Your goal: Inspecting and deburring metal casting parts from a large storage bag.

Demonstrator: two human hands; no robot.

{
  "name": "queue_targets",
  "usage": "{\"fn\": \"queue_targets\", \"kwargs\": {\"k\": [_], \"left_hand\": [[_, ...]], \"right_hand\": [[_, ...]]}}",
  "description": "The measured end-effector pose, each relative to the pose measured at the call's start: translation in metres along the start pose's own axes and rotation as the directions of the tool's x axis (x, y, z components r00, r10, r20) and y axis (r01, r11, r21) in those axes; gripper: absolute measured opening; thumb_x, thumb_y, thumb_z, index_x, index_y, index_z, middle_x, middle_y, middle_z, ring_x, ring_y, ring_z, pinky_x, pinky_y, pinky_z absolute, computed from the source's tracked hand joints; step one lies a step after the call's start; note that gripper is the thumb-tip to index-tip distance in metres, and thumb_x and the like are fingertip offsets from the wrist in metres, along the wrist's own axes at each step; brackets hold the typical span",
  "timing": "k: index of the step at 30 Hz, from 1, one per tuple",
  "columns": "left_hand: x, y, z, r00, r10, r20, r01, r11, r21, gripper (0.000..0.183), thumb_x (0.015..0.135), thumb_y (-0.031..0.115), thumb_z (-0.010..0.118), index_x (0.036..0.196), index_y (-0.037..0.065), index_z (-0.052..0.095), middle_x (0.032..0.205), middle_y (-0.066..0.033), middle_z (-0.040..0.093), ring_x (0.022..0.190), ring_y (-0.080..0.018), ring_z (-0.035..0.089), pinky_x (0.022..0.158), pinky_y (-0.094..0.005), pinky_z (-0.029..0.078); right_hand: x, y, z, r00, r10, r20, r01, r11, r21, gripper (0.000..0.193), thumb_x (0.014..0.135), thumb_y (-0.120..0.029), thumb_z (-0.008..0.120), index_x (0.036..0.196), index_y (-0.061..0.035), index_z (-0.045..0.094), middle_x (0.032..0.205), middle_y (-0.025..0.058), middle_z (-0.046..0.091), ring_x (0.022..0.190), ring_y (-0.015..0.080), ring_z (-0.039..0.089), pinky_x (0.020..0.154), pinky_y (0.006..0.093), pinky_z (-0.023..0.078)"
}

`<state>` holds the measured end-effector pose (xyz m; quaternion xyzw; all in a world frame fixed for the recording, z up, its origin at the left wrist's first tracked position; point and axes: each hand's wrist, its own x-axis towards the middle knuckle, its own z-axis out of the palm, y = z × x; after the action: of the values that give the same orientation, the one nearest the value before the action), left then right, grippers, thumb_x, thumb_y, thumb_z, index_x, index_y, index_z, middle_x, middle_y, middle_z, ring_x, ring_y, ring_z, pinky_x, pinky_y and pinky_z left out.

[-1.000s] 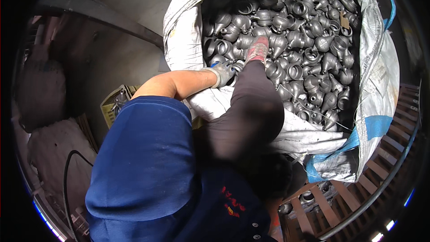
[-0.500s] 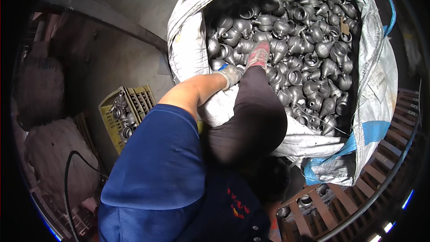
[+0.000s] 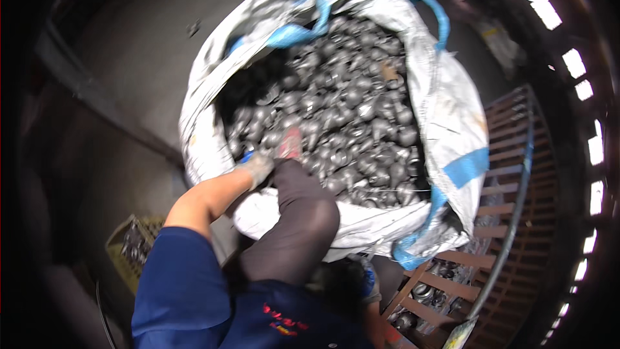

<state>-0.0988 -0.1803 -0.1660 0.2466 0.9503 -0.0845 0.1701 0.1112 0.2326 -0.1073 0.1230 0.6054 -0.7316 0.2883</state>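
A large white woven bulk bag [image 3: 452, 129] with blue straps stands before me, filled with grey metal fittings [image 3: 349, 123], some with rounded bodies and short necks. My left hand [image 3: 259, 167], in a grey and blue glove, is closed on the bag's near left rim. Beside it my leg reaches over the rim, the red shoe [image 3: 290, 144] resting on the fittings. Low at the right, my right hand [image 3: 371, 287], also gloved, is partly covered by something dark; its fingers are hidden. Motion blurs the picture.
A yellow crate [image 3: 123, 249] of metal parts stands on the floor at lower left. At right is a brown slatted metal cage [image 3: 497, 232] with more parts inside. A dark beam [image 3: 110, 106] runs along the left.
My view has swung to the right, so the bag now appears further left and more of the slatted cage shows. The gloved right hand has come into view. My left hand stays at the rim.
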Motion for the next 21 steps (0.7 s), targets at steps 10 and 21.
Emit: {"fn": "queue_targets", "kwargs": {"k": [10, 21], "left_hand": [[-0.042, -0.073, -0.181, 0.839, -0.233, -0.492, 0.266, 0.964, -0.003, 0.018, 0.073, 0.017, 0.056, 0.09, 0.013, 0.06, 0.088, -0.0063, 0.062, 0.087, -0.0231, 0.059, 0.075, -0.0375, 0.046], [-0.094, 0.093, -0.301, 0.702, 0.247, -0.668, -0.399, 0.913, -0.082, 0.05, 0.06, 0.02, 0.073, 0.107, 0.013, 0.058, 0.104, -0.0081, 0.059, 0.102, -0.0261, 0.054, 0.087, -0.0398, 0.043]], "right_hand": [[-0.014, -0.028, 0.039, 0.992, -0.09, -0.085, 0.123, 0.77, 0.626, 0.044, 0.089, -0.025, 0.051, 0.113, 0.0113, 0.048, 0.068, 0.0118, 0.06, 0.041, 0.007, 0.046, 0.034, 0.0201, 0.036], [-0.018, -0.168, 0.123, 0.713, -0.626, -0.316, 0.675, 0.735, 0.068, 0.037, 0.082, 0.0, 0.061, 0.118, 0.0025, 0.05, 0.106, 0.0067, 0.056, 0.086, 0.0099, 0.057, 0.078, 0.024, 0.047]]}}
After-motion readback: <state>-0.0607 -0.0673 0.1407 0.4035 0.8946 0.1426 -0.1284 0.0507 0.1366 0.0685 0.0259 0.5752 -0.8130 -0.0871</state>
